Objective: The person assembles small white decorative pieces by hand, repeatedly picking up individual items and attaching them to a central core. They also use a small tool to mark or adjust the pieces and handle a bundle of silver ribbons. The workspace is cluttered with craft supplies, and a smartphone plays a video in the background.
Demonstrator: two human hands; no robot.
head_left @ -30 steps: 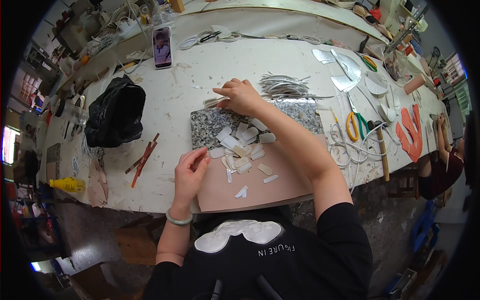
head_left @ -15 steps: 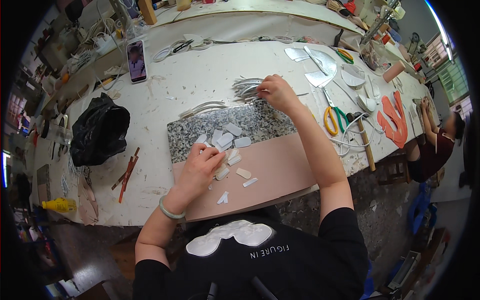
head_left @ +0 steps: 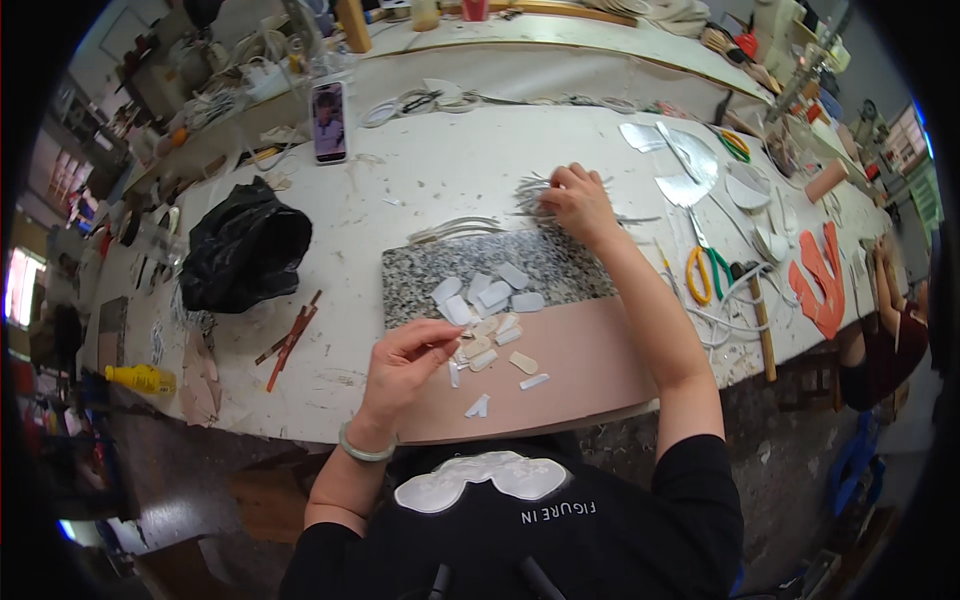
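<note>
My left hand, a pale bangle at its wrist, is held over the left part of a pinkish-brown board. Its thumb and fingertips are pinched together; anything between them is too small to make out. Small white rounded tabs lie heaped beside it on a speckled granite slab, with beige tabs and white slivers on the board. Beyond the slab, my right hand has its fingers closed on a bundle of thin grey strips. More grey strips lie along the slab's far edge.
A black plastic bag and reddish-brown strips are to the left. A phone stands behind. Scissors, a hammer, a white cable and orange pieces lie right. Another person sits far right.
My left hand has come back from the heap of tabs toward me, its fingertips now pinched together. My right hand stays at the grey strips. The whole view has shifted.
</note>
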